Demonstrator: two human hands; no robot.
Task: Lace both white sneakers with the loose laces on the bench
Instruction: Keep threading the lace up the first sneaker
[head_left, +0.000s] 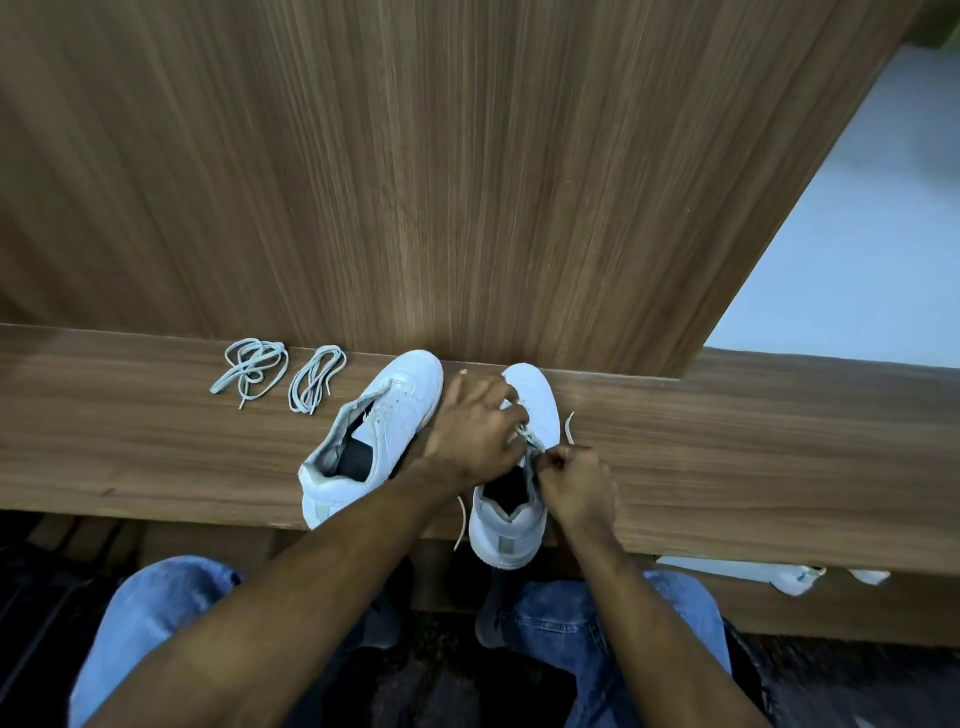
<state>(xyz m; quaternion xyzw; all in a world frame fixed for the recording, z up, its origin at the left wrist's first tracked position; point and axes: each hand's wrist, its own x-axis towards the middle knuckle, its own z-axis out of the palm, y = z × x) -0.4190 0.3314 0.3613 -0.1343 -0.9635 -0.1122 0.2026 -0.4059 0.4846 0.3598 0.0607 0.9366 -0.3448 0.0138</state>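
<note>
Both hands' grip, left (475, 436) and right (574, 486), pinched on pale lace (570, 427) over half-laced white sneaker (519, 467).

- We see the left sneaker (382, 431), white and unlaced, lying angled on the surface.
- We find the right sneaker (519, 467) upright, toe to the wall, its lace (570, 427) partly threaded.
- Two loose lace bundles (280, 373) lie left of the shoes.

The left hand (475, 431) covers the right sneaker's (511, 525) eyelets; the lace (569, 426) seems pinched by the right hand (574, 486), fingertips hidden.
</note>
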